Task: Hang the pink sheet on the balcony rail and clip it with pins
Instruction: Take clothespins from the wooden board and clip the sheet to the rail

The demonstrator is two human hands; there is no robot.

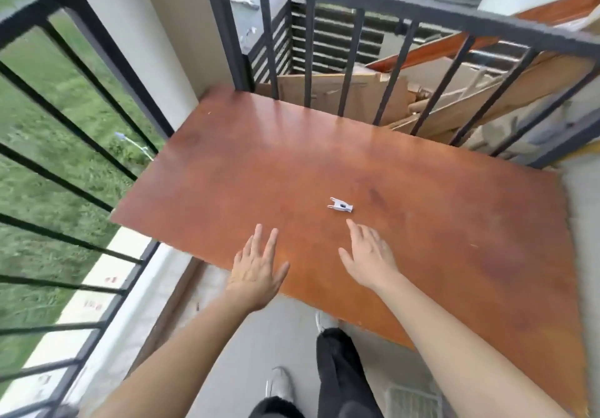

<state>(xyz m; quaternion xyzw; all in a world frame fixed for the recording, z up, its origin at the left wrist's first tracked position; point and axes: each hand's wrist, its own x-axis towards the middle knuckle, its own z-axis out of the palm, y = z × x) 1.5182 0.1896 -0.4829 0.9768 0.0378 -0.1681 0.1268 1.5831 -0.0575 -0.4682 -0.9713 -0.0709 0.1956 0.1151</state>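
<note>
One white clothes pin (340, 205) lies on a reddish-brown wooden board (422, 222) set in the balcony corner. My right hand (368, 255) hovers just short of the pin, fingers spread, holding nothing. My left hand (258, 268) is over the board's near edge, open and flat, also empty. The black metal balcony rail (406, 5) runs across the top and down the left side. No pink sheet is in view.
Beyond the far rail lie cardboard and wooden planks (487, 105). Grass (39, 157) shows through the left bars. A cream pillar (156, 34) stands at the corner. My legs and white shoes (279, 385) are on the grey floor below the board.
</note>
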